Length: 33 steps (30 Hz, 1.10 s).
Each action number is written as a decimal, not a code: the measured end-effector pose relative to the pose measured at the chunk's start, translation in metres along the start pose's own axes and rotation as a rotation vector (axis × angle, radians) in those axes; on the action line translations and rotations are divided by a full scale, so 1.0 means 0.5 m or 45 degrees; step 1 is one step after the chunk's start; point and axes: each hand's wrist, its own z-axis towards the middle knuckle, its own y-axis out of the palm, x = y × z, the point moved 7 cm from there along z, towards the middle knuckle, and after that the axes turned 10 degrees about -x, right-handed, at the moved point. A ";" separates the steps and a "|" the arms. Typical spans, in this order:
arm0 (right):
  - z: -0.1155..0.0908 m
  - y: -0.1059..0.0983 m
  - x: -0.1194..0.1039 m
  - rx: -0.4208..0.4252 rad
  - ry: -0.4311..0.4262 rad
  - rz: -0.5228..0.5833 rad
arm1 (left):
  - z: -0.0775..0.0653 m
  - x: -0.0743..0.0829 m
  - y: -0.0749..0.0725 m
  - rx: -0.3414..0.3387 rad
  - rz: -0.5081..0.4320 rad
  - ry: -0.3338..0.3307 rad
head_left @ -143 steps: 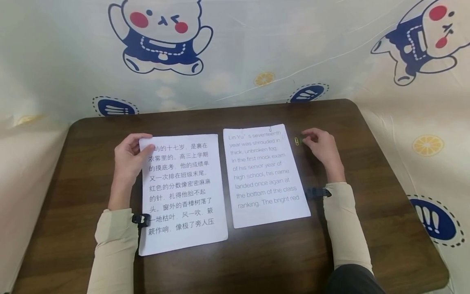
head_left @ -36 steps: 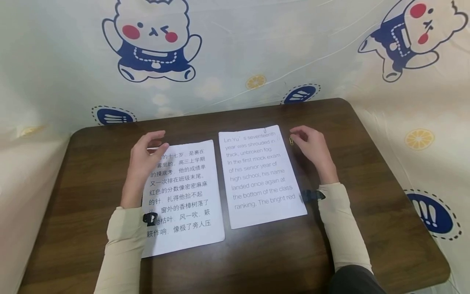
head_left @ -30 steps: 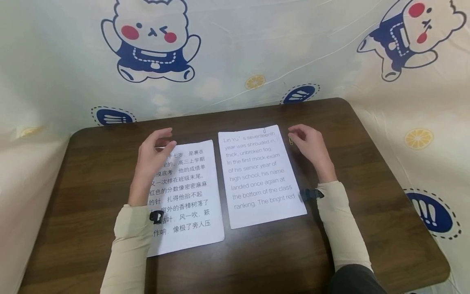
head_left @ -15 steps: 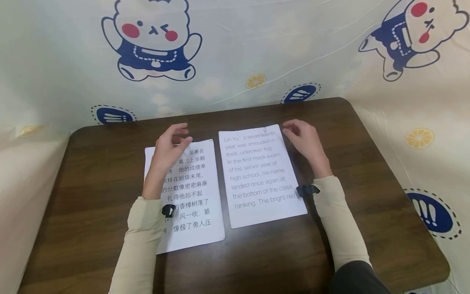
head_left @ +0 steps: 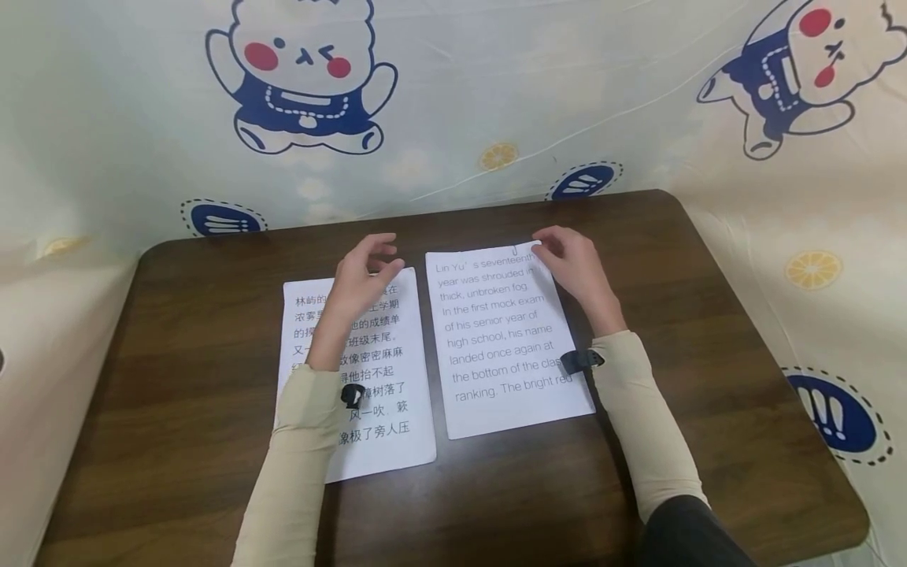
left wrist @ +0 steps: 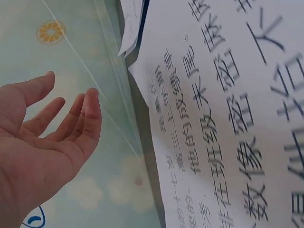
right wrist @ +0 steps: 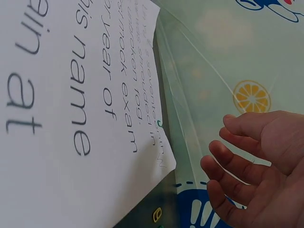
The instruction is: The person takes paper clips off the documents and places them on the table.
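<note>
Two stacks of printed paper lie side by side on the table. Above the upper part of the Chinese-text stack [head_left: 386, 386] is my left hand [head_left: 357, 283], its fingers loosely bent and nothing held, as the left wrist view [left wrist: 52, 137] also shows. My right hand [head_left: 575, 272] hovers by the top right corner of the English-text stack [head_left: 513, 346]; in the right wrist view its relaxed fingers [right wrist: 232, 166] hold nothing. A green paper clip [right wrist: 160, 124] sits on that stack's top edge. Beyond the corner lies a yellow paper clip [right wrist: 157, 214], hidden by my right hand in the head view.
The brown wooden table [head_left: 191, 378] extends around both stacks. Behind it hangs a pale curtain [head_left: 439, 102] printed with cartoon bears and orange slices. A bit of something green [right wrist: 161, 226] shows beside the yellow clip.
My left hand has left the Chinese-text stack's left edge and moved right across its top. My right hand has shifted left from beside the yellow clip to the English-text stack's corner.
</note>
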 end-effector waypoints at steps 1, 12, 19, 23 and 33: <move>0.001 0.002 0.000 -0.001 0.001 0.000 | 0.004 0.002 0.005 -0.005 -0.001 0.001; 0.021 0.011 0.000 -0.010 0.004 -0.025 | 0.038 0.003 0.038 -0.028 -0.015 -0.037; 0.026 0.013 -0.004 -0.027 0.044 -0.051 | 0.051 0.001 0.049 -0.041 0.006 -0.062; 0.032 0.010 -0.007 -0.020 0.061 -0.087 | 0.059 0.007 0.055 -0.052 0.018 -0.074; 0.041 0.020 0.006 -0.030 0.114 -0.117 | 0.085 -0.008 0.079 -0.074 0.066 -0.129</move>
